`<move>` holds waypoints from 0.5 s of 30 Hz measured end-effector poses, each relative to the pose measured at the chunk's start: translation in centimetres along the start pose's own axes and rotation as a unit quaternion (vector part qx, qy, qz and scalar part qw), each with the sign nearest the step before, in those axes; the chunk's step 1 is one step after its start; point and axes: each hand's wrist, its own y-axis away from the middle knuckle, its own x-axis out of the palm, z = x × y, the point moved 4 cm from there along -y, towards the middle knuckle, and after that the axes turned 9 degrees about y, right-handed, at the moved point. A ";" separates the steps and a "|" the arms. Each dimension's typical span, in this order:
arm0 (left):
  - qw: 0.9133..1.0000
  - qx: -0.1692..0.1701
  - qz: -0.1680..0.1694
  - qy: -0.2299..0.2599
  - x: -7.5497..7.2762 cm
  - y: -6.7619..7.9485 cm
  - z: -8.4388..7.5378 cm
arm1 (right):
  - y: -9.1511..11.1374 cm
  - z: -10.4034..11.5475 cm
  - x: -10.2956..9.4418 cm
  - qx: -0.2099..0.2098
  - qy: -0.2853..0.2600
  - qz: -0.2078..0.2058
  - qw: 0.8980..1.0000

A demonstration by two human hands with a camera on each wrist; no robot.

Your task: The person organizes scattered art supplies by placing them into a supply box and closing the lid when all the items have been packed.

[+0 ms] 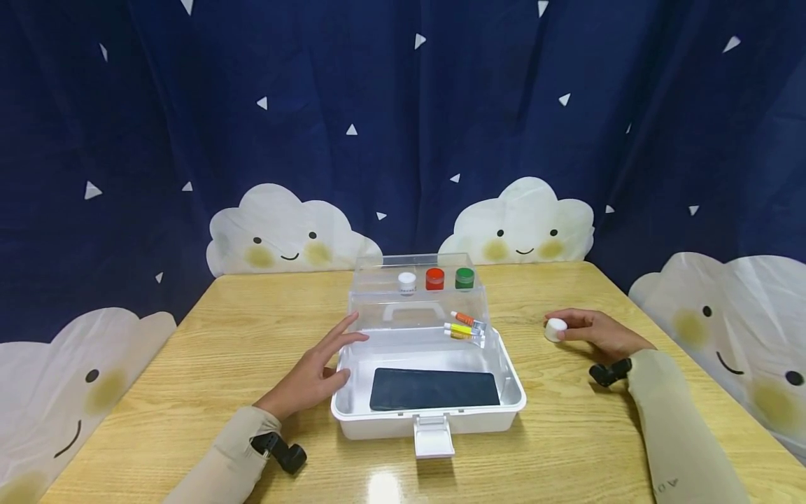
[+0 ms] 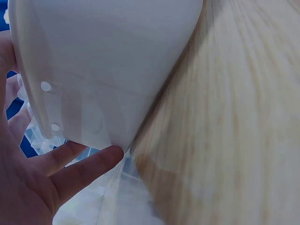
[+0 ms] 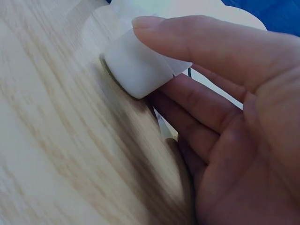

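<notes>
While the box (image 1: 371, 425) stands at lower centre of the frame, the left hand (image 1: 310, 378), fingers spread, touches its left side, probably to steady it; at centre right, the right hand (image 1: 604, 333) pinches a white jar (image 1: 555, 330), likely for control.

Curtained tabletop space, home or studio unclear, navy curtain (image 1: 384, 77), white triangles (image 1: 262, 103), smiling clouds (image 1: 283, 224), wood-grain table (image 1: 252, 315)
</notes>
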 end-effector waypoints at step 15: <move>1.000 -0.002 0.004 0.004 0.0 -0.1 0.0 | -0.4 2.0 -0.8 0.003 0.021 -0.058 0.998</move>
